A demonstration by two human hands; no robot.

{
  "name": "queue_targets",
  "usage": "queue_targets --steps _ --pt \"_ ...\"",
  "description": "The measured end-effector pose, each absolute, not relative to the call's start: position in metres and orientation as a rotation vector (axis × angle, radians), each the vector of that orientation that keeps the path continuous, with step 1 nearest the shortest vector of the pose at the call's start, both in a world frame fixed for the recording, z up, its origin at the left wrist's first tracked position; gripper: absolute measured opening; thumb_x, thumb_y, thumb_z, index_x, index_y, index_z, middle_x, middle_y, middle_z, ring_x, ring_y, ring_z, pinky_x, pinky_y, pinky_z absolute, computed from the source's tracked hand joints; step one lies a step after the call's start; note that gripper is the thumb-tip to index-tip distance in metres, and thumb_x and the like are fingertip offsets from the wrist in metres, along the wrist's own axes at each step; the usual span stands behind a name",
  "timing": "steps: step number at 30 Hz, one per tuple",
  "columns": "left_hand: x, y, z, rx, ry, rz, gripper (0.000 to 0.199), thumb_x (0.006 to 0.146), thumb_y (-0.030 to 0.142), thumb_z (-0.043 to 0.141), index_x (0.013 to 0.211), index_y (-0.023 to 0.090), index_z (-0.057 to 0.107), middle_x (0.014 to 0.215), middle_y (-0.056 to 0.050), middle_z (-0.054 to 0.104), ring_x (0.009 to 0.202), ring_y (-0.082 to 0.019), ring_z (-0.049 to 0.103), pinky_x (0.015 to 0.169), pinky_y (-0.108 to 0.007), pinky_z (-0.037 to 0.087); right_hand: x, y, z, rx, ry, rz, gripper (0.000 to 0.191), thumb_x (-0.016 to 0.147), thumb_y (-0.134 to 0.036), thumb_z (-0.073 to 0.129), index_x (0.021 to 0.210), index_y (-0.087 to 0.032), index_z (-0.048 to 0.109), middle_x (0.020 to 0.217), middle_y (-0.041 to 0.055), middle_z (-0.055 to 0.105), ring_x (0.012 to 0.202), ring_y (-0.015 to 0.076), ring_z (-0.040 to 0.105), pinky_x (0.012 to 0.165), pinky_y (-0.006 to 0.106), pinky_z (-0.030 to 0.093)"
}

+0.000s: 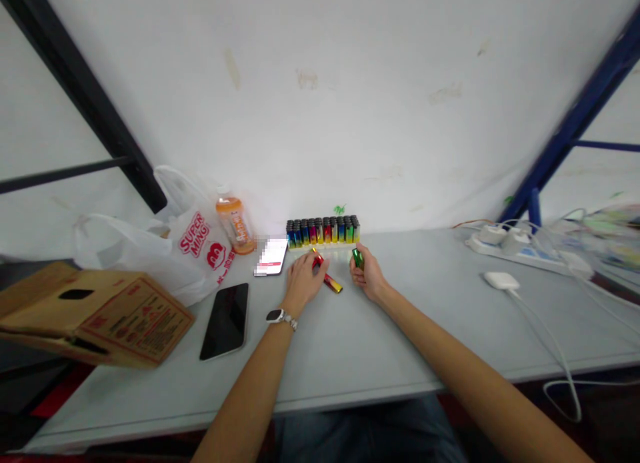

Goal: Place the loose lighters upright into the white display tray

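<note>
A row of several multicoloured lighters stands upright in a low pale tray against the wall. My right hand, just in front of its right end, is closed around a green lighter. To its left, my left hand lies low over the table with a red lighter between thumb and fingers; part of it is hidden by the hand. Right beside that thumb, a red and yellow lighter lies on the table. A silver watch circles my left wrist.
On the left are a lit phone, a dark phone, an orange drink bottle, a white plastic bag and a cardboard box. A power strip, a white charger and loose cables lie on the right.
</note>
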State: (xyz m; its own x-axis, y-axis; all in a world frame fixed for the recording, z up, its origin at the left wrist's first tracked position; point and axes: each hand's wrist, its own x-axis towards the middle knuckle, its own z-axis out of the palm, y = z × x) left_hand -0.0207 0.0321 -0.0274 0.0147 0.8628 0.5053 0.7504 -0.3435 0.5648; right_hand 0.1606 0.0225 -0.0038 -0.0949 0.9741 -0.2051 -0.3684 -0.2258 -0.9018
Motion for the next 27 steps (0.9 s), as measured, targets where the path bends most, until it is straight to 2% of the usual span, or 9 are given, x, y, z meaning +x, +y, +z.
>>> queue_targets --steps 6,10,17,20,22,25,27 --pt "-0.008 0.026 -0.031 2.232 1.673 1.106 0.038 0.091 0.051 0.057 0.114 0.020 0.060 0.122 -0.012 0.063 0.117 -0.027 0.056 0.103 -0.043 0.042 0.156 0.019 -0.001 -1.099 -0.856 1.539 0.055 0.092 -0.059 0.035 0.050 -0.023 0.034 0.035 -0.0079 0.021 0.032 0.0064 0.013 0.033 0.021 0.009" --pt "-0.007 0.029 -0.027 2.204 1.616 1.233 0.030 0.094 0.045 0.053 0.109 0.020 0.060 0.121 -0.013 0.061 0.119 -0.026 0.055 0.106 -0.045 0.042 0.155 0.020 -0.006 -1.144 -0.848 1.423 0.049 0.093 -0.048 0.036 0.051 -0.023 0.034 0.036 -0.0074 0.024 0.031 0.0066 0.017 0.032 0.021 0.010" --pt "-0.003 0.028 -0.019 2.190 1.587 1.427 0.016 0.088 0.033 0.061 0.096 0.020 0.064 0.119 -0.012 0.060 0.120 -0.028 0.054 0.108 -0.048 0.041 0.154 0.020 -0.010 -1.186 -0.851 1.393 0.044 0.093 -0.038 0.033 0.052 -0.022 0.038 0.037 -0.0068 0.028 0.030 0.0071 0.020 0.033 0.021 0.011" --pt "-0.001 0.026 -0.018 2.207 1.533 1.430 0.013 0.087 0.030 0.061 0.095 0.020 0.065 0.115 -0.010 0.061 0.117 -0.027 0.055 0.106 -0.047 0.043 0.154 0.020 -0.010 -1.175 -0.847 1.402 0.047 0.093 -0.043 0.035 0.052 -0.022 0.039 0.037 -0.0071 0.026 0.031 0.0070 0.020 0.033 0.021 0.012" --pt "-0.001 0.025 -0.017 2.220 1.499 1.438 0.011 0.087 0.028 0.061 0.094 0.020 0.065 0.112 -0.009 0.062 0.114 -0.026 0.055 0.105 -0.046 0.043 0.156 0.019 -0.009 -1.114 -0.858 1.452 0.052 0.094 -0.053 0.035 0.052 -0.021 0.040 0.037 -0.0074 0.025 0.031 0.0067 0.019 0.034 0.021 0.012" --pt "-0.001 0.025 -0.017 2.225 1.472 1.455 0.009 0.088 0.027 0.061 0.092 0.021 0.066 0.109 -0.008 0.062 0.111 -0.025 0.056 0.104 -0.045 0.043 0.158 0.017 -0.007 -0.978 -0.900 1.561 0.064 0.092 -0.068 0.026 0.053 -0.021 0.043 0.037 -0.0069 0.026 0.032 0.0067 0.019 0.035 0.021 0.012" --pt "-0.001 0.025 -0.016 2.224 1.464 1.462 0.008 0.088 0.026 0.060 0.091 0.021 0.066 0.108 -0.008 0.062 0.110 -0.024 0.057 0.104 -0.046 0.043 0.160 0.016 -0.005 -0.928 -0.927 1.594 0.069 0.092 -0.072 0.021 0.052 -0.020 0.045 0.037 -0.0061 0.027 0.032 0.0070 0.020 0.035 0.021 0.014"
